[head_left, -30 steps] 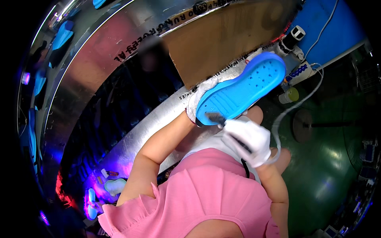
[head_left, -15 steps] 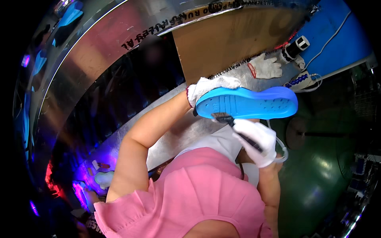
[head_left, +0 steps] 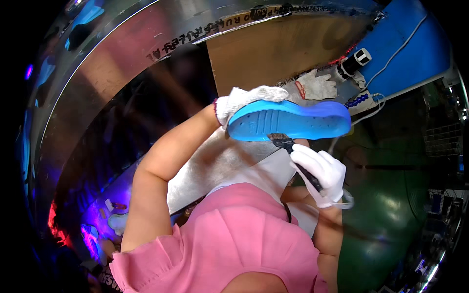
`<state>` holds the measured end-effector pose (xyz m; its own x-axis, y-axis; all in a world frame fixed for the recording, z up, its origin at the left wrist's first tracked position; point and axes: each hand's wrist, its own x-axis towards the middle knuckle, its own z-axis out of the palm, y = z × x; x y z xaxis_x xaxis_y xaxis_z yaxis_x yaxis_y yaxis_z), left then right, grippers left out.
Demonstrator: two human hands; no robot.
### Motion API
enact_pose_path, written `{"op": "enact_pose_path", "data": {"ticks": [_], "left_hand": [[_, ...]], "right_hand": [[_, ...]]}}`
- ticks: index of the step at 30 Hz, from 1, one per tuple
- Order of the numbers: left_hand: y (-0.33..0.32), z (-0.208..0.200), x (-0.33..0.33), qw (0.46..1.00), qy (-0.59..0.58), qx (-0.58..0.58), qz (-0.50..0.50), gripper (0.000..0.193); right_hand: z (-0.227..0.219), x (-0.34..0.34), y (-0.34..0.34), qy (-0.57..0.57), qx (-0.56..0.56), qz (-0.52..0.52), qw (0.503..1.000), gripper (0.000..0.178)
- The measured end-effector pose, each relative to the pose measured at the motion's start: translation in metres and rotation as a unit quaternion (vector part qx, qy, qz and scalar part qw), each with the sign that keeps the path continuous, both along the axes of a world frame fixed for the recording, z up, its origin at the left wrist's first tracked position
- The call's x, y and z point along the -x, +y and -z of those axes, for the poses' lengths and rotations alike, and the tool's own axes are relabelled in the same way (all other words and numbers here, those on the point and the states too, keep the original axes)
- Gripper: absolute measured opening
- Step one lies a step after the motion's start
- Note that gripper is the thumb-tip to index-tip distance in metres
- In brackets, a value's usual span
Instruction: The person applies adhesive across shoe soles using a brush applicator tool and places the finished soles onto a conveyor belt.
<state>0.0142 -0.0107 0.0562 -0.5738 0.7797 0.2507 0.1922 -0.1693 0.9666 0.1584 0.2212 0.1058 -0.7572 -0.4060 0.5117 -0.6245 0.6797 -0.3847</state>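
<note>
Left fingers (head_left: 254, 96) clasp the blue shoe sole's (head_left: 290, 120) heel end, held up above the metal desk (head_left: 229, 161); right hand (head_left: 320, 171) clenches a brush (head_left: 283, 141) — bristles touching the sole's near edge. Brushing looks underway; 1 spare glove (head_left: 316, 85) lies far right.

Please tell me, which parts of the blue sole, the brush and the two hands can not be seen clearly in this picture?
- Left hand, head view: its fingers are hidden behind the blue shoe sole.
- Top face of the sole: turned away from the camera.
- Brush: its handle is hidden inside the right hand; whether the bristles carry glue is too small to tell.
- Spare glove on the bench: bent by the fisheye rim.
</note>
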Motion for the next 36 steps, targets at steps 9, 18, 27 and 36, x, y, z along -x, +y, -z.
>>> {"op": "enact_pose_path", "data": {"ticks": [9, 18, 27, 36], "left_hand": [[0.002, 0.024, 0.010, 0.952, -0.306, -0.027, 0.007, 0.064], [0.052, 0.036, -0.051, 0.816, -0.502, -0.287, 0.004, 0.065], [-0.058, -0.054, -0.116, 0.818, -0.450, -0.356, 0.046, 0.087], [-0.283, -0.283, -0.049, 0.868, -0.128, -0.350, -0.328, 0.068]], "right_hand": [[-0.010, -0.006, 0.011, -0.001, -0.018, -0.018, 1.000, 0.035], [-0.006, 0.011, -0.027, 0.182, 0.060, 0.072, 0.979, 0.029], [0.021, -0.043, 0.002, 0.008, 0.462, 0.030, 0.886, 0.038], [0.026, -0.040, -0.010, -0.062, 0.480, -0.028, 0.875, 0.035]]}}
